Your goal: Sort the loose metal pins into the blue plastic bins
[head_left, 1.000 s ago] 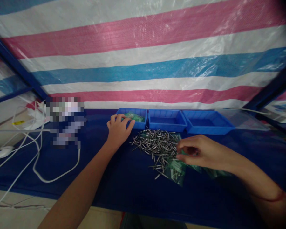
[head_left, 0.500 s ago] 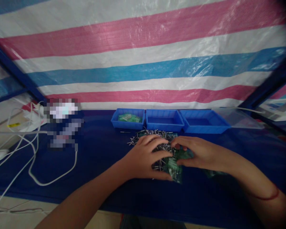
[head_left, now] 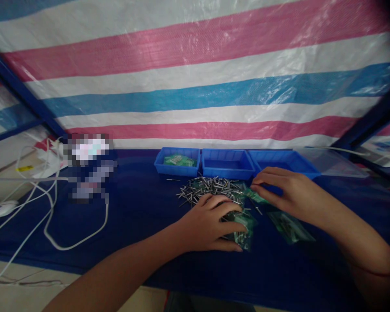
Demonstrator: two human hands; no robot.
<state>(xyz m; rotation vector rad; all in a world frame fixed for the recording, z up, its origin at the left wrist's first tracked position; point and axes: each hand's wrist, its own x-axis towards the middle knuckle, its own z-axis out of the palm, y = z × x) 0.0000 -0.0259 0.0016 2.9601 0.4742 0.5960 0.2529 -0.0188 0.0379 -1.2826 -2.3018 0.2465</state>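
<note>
A heap of small metal pins [head_left: 211,188] lies on the dark blue table [head_left: 143,216], in front of three blue trays. My left hand [head_left: 211,225] rests on the near side of the heap. Its fingers and thumb are curled around a small green plastic bag [head_left: 245,236] with pins inside. My right hand [head_left: 281,188] hovers to the right of the heap, fingers bent together, tips pinching the edge of another green bag [head_left: 258,197]. A third green bag [head_left: 290,227] lies flat below my right wrist.
The left blue tray [head_left: 159,167] holds green bags; the middle tray [head_left: 227,164] and right tray [head_left: 295,162] look bare. White cables [head_left: 52,225] and a white plug block lie at the left. A striped tarpaulin [head_left: 195,78] closes off the back.
My left hand came from the left tray down onto the pin heap and closed on a green bag. My right hand moved up and to the right, away from my left hand.
</note>
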